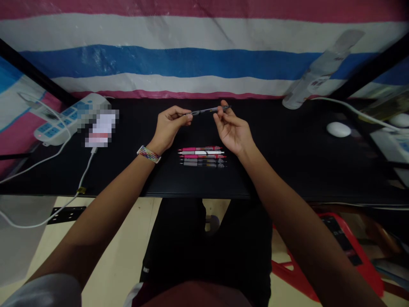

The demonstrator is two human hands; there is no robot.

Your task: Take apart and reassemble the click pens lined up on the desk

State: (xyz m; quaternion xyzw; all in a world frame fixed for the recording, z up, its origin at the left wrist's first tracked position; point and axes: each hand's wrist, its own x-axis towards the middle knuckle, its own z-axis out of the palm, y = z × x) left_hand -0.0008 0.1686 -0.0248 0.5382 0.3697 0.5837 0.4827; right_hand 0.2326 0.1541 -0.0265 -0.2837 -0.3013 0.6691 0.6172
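Note:
A dark, partly clear pen (206, 111) is held level above the desk between my two hands. My left hand (172, 123) pinches its left end between thumb and fingers. Around its right end close the fingertips of my right hand (234, 128), palm turned up and other fingers curled loosely. Below my hands several pens (203, 156) lie side by side on the black desk (281, 157). Some of these have pink grips, one is white, and those closest to me have grey grips and clear barrels.
A white power strip (72, 117) and a blurred-out phone (101, 128) with a charging cable lie on the left. To the right stand a clear bottle (315, 76) and a white computer mouse (338, 129). A red stool (351, 251) is below the desk edge.

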